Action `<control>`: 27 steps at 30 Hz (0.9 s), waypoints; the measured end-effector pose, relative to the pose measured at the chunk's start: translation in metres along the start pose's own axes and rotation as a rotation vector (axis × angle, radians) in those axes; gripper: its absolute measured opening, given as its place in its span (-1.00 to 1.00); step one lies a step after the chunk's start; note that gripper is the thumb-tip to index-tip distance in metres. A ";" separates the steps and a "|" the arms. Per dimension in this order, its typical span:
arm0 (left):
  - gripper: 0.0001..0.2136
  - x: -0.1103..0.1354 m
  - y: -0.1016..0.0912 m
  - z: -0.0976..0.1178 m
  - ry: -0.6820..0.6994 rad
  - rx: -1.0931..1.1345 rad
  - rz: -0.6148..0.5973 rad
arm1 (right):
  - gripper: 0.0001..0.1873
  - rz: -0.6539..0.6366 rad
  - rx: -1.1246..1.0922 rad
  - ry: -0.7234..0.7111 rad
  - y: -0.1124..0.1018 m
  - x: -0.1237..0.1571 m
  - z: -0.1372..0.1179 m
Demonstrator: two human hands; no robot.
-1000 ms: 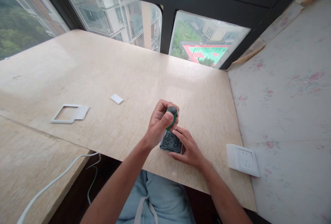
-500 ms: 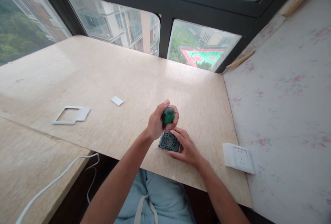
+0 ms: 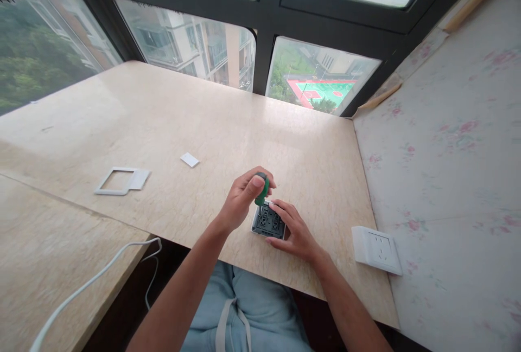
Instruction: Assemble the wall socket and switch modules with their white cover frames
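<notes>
My left hand point(image 3: 242, 202) is closed around the green handle of a screwdriver point(image 3: 261, 191), held upright with its tip down on a grey switch module point(image 3: 267, 223). The module lies flat near the front edge of the beige marble table point(image 3: 203, 124). My right hand point(image 3: 293, 231) rests on the module's right side, fingers pressed against it and holding it still. The screwdriver's shaft is mostly hidden between the two hands.
A white square frame with a small white plate point(image 3: 122, 180) lies at the left, and a small white cover piece point(image 3: 189, 160) behind it. A white wall socket point(image 3: 377, 250) sits on the right wall. A white cable point(image 3: 93, 281) hangs below the table's front edge.
The left hand has turned on the screwdriver handle, and the handle now leans slightly. The right hand stays on the module. The camera view has shifted a little.
</notes>
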State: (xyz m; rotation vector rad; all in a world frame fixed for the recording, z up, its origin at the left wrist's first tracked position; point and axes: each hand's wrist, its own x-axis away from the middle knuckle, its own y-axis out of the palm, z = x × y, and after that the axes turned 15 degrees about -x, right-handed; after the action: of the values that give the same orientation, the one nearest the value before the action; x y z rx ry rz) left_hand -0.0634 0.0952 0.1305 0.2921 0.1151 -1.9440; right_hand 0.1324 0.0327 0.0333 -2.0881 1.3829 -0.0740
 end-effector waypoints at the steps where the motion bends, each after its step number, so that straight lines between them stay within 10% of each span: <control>1: -0.56 0.003 0.001 0.001 -0.009 -0.054 0.021 | -0.20 0.001 0.001 -0.001 0.000 0.000 0.000; 12: -0.70 0.005 0.020 0.014 -0.038 0.120 0.204 | -0.19 0.019 0.001 -0.029 0.001 0.000 0.001; 21: -0.69 -0.037 -0.006 0.009 -0.194 0.301 -0.550 | -0.18 0.026 -0.010 -0.027 0.001 -0.001 0.003; 27: -0.70 -0.047 0.002 0.011 -0.243 0.235 -0.698 | -0.19 0.038 -0.005 -0.041 0.002 0.000 0.007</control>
State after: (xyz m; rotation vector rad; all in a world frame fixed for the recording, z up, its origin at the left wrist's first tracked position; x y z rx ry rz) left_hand -0.0464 0.1342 0.1531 0.1759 -0.2005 -2.6764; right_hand 0.1331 0.0356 0.0267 -2.0557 1.3992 -0.0121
